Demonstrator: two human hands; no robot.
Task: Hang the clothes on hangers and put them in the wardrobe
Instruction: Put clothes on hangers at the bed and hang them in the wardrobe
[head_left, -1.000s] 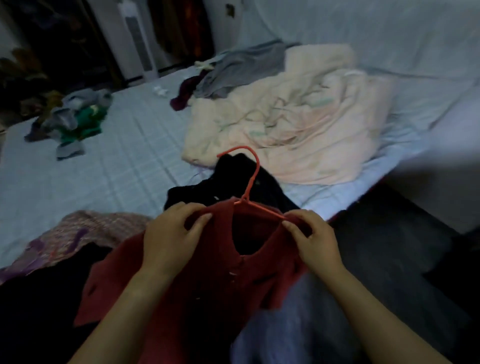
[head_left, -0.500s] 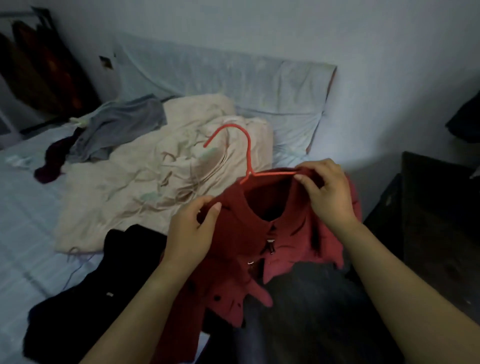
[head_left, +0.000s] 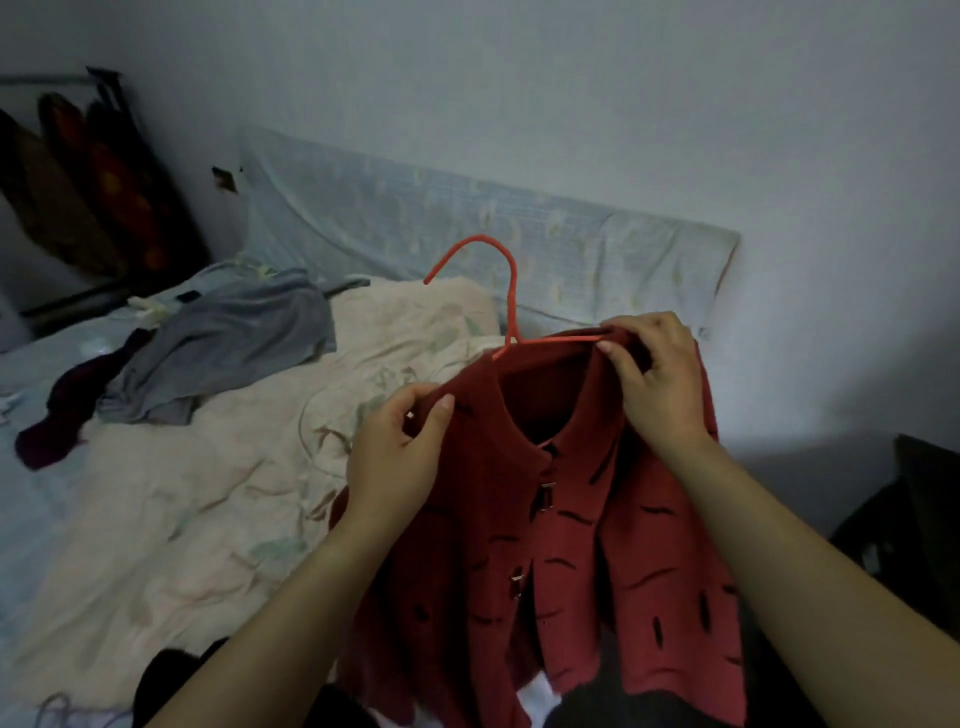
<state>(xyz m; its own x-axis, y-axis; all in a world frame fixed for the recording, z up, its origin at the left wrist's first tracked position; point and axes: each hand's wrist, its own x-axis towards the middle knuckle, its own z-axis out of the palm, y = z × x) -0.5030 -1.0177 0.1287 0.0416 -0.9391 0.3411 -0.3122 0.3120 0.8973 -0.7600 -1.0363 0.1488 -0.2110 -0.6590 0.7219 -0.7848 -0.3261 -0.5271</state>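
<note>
The person held a dark red knitted cardigan (head_left: 597, 519), with short black marks and small metal clasps down the front, up in the air above the edge of the bed. It hung on a thin orange-red hanger (head_left: 513, 296). The hook stood upright above the collar, and the right arm of the hanger showed bare between the neck and the right shoulder.

The left hand (head_left: 397, 457) was closed on the left shoulder of the cardigan, with the cloth pinched between the thumb and the fingers. The right hand (head_left: 654, 374) was closed on the right shoulder, its fingertips pinching the cloth at the end of the hanger arm. I could not tell if it gripped the hanger itself too. The two front halves parted a little lower down, and the hem hung free.

Behind the cardigan, a crumpled cream quilt (head_left: 208, 493) with a faint leaf pattern lay on a pale blue sheet (head_left: 26, 364). A grey garment (head_left: 223, 343) lay on the far edge of the quilt, and a dark purple garment (head_left: 52, 431) lay just beside it. A black garment (head_left: 171, 680) lay at the near edge. A pale patterned cloth (head_left: 415, 218) covered the headboard against the white wall (head_left: 571, 104). Dark clothes (head_left: 104, 182) hung in the far left corner, and a dark piece of furniture (head_left: 924, 519) stood at the right.
</note>
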